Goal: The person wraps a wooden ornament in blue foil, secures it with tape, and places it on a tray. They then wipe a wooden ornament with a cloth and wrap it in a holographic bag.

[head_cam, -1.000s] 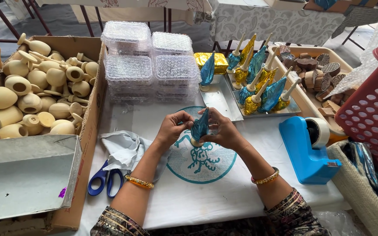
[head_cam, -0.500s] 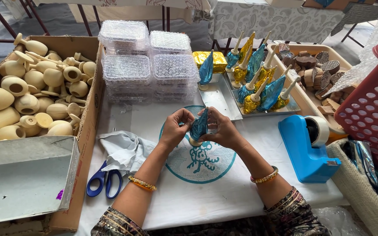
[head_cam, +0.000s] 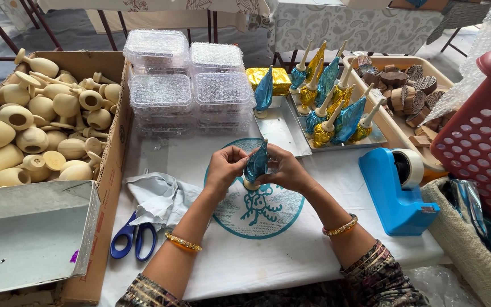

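Both hands met at table centre, over the round teal print on the white cloth (head_cam: 268, 261). Between them stood one wooden piece wrapped in blue foil (head_cam: 256, 165), long axis near upright, tip leaning a bit to the right & away from the person, pale wooden base showing at the bottom. The left hand (head_cam: 225, 165) sat just left of it, fingers curled, pinching the foil on that side. The right hand (head_cam: 288, 170) cupped it from the right, fingers pressed round the wrap. Both were touching it, neither nearer than the other; the piece lay straight between the two palms.

Counts, quick: 1 piece in hand. 1 blue-foil piece (head_cam: 263, 94) stood alone at the back of the metal tray (head_cam: 282, 133). On the tray's right end lay a bunch of wrapped pieces (head_cam: 336, 108), approx 4 blue & 3–4 gold, overlapping so exact no. was hard to tell. 4 stacks of clear bubble-textured boxes (head_cam: 186, 85) behind the cloth. 1 cardboard box (head_cam: 117, 148) at left, full of bare wooden goblet shapes (head_cam: 41, 125), too many to count. 1 pr blue-handled scissors (head_cam: 133, 239) by the left forearm, next to 1 grey rag (head_cam: 163, 199). 1 blue tape dispenser (head_cam: 396, 190) to the right, 1 red basket (head_cam: 478, 131) beyond it
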